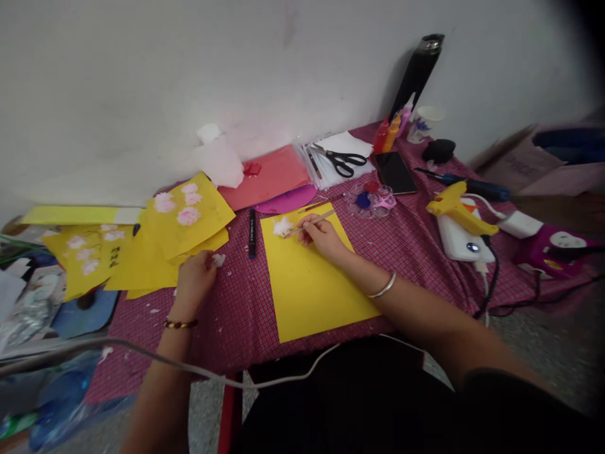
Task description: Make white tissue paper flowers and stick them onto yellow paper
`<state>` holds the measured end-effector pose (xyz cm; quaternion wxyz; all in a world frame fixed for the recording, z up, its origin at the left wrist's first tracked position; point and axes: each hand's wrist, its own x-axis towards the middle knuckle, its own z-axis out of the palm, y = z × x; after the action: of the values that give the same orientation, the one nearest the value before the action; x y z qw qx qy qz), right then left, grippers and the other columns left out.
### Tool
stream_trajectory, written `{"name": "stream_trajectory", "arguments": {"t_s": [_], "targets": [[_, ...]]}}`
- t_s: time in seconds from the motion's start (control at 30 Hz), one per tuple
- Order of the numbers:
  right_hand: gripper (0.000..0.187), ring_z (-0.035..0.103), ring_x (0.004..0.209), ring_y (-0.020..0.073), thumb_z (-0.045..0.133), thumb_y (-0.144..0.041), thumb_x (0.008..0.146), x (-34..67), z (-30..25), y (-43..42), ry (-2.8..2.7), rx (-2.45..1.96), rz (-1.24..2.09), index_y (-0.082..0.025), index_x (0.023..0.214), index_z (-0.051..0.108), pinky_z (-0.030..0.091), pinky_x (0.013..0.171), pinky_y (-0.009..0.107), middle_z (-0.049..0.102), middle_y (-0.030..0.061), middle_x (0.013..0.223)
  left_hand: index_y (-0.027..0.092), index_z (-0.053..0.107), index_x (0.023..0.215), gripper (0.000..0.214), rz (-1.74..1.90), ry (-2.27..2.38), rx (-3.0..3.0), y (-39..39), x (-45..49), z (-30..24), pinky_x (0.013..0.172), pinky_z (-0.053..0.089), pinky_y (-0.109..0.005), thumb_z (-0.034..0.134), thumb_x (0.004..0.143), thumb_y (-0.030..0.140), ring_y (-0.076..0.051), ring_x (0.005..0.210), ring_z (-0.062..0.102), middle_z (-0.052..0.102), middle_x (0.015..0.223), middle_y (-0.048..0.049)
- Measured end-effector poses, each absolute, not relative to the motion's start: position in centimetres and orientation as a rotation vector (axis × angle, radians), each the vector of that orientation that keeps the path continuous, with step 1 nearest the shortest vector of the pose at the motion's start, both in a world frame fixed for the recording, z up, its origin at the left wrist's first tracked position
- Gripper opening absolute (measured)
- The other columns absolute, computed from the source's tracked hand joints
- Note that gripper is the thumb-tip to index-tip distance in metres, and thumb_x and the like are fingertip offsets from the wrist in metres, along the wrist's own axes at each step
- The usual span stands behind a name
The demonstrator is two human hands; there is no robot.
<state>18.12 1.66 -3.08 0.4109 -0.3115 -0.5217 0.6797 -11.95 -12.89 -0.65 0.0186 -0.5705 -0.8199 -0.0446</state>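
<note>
Under the right hand's (320, 236) grip lay the sheet (316, 290) | left of grip, the marker (252, 234) | beyond, rightward, the scissors (334, 156), then the phone (396, 172)

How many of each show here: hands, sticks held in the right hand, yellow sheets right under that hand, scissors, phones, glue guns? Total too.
Hands: 2, left hand and right hand
Held stick: 1
Yellow sheet under that hand: 1
Scissors: 1
Phone: 1
Glue gun: 1
Total: 7

Yellow sheet (316, 287), checked cloth (239, 309), seemingly pinkish-white flower (283, 226)
</note>
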Motion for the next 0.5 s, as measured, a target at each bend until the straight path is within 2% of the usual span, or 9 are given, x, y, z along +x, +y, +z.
{"name": "stream_trajectory", "arguments": {"t_s": [0.1,0.17,0.27,0.4,0.5], "targets": [[0.016,0.05,0.044,0.0067,0.054,-0.033,0.086,18.1,-3.1,1.7,-1.315,-0.767,1.715,-0.017,0.081,0.056,0.04,0.046,0.019,0.06,-0.0039,0.059,0.018,0.068,0.097,0.027,-0.344,-2.639,-1.667,-12.8,-12.3,-0.7,0.074,0.045,-0.036,0.051,0.081,0.031,-0.028,0.085,0.066,0.072,0.091,-0.0111],[0.017,0.05,0.044,0.0068,0.054,-0.034,0.086,18.1,-3.1,1.7,-1.313,-0.76,1.716,-0.017,0.081,0.056,0.04,0.046,0.019,0.059,-0.0038,0.059,0.019,0.069,0.086,0.019,-0.603,-2.734,-1.556,-12.8,-12.2,-0.2,0.071,0.045,-0.035,0.058,0.076,0.031,-0.026,0.08,0.065,0.072,0.083,-0.009],[0.02,0.05,0.044,0.0068,0.056,-0.037,0.084,18.1,-2.7,1.5,-1.299,-0.747,1.71,-0.018,0.081,0.055,0.041,0.046,0.02,0.06,-0.0037,0.06,0.02,0.067,0.074,0.012,-1.209,-2.773,-1.355,-12.5,-10.7,1.1,0.067,0.045,-0.033,0.067,0.069,0.031,-0.021,0.07,0.062,0.068,0.072,-0.0039],[0.027,0.053,0.048,0.0073,0.06,-0.045,0.083,18.3,-1.5,0.8,-1.287,-0.642,1.687,-0.018,0.085,0.055,0.043,0.05,0.021,0.063,-0.0021,0.066,0.021,0.067,0.08,0.017,-2.239,-2.576,-1.403,-10.5,-6.1,2.5,0.07,0.047,-0.027,0.073,0.066,0.028,-0.014,0.07,0.059,0.067,0.077,0.0004],[0.03,0.055,0.052,0.0077,0.06,-0.048,0.084,18.4,-0.8,0.1,-1.315,-0.539,1.672,-0.018,0.088,0.056,0.045,0.052,0.022,0.065,-0.0003,0.071,0.018,0.068,0.075,0.017,-2.513,-2.518,-1.524,-8.4,-2.3,1.8,0.068,0.047,-0.025,0.075,0.062,0.026,-0.011,0.067,0.058,0.066,0.072,0.0003]]}}
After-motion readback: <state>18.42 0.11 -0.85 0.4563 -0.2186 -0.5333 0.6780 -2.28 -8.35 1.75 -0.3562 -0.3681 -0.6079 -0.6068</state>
